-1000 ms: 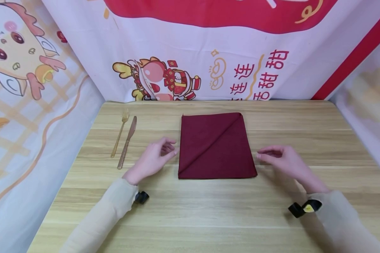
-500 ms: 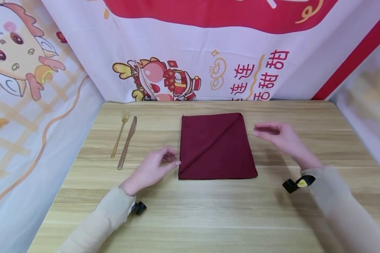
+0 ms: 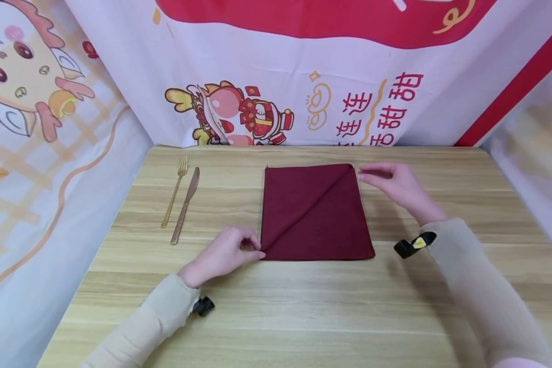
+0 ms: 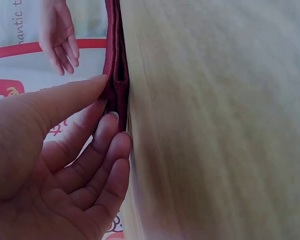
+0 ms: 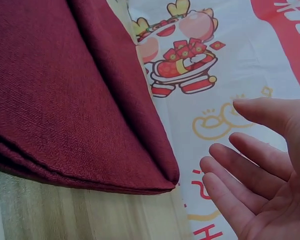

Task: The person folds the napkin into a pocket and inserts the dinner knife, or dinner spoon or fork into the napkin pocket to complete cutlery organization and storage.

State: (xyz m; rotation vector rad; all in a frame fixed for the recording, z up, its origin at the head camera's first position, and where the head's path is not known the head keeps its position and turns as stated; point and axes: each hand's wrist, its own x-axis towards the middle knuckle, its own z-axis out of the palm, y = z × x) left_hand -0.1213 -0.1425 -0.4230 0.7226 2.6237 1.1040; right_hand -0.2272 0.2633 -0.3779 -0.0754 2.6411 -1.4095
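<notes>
A dark red cloth (image 3: 315, 220), folded into a square with a diagonal fold across its top, lies flat on the table. At its near left corner, my left hand (image 3: 223, 253) holds the edge; the left wrist view shows the thumb and fingers of this hand (image 4: 70, 150) around the layered cloth edge (image 4: 121, 90). My right hand (image 3: 397, 186) is just right of the far right corner, thumb and fingers parted. In the right wrist view a gap separates that hand (image 5: 265, 175) from the cloth corner (image 5: 160, 170).
A gold fork (image 3: 175, 193) and a rose-gold knife (image 3: 185, 207) lie side by side on the left part of the wooden table (image 3: 303, 317). A printed cloth backdrop (image 3: 303, 61) hangs behind the table's far edge.
My left hand has moved nearer to me along the cloth's left side and taken its near left corner. My right hand has moved away from me and leftward, to the far right corner.
</notes>
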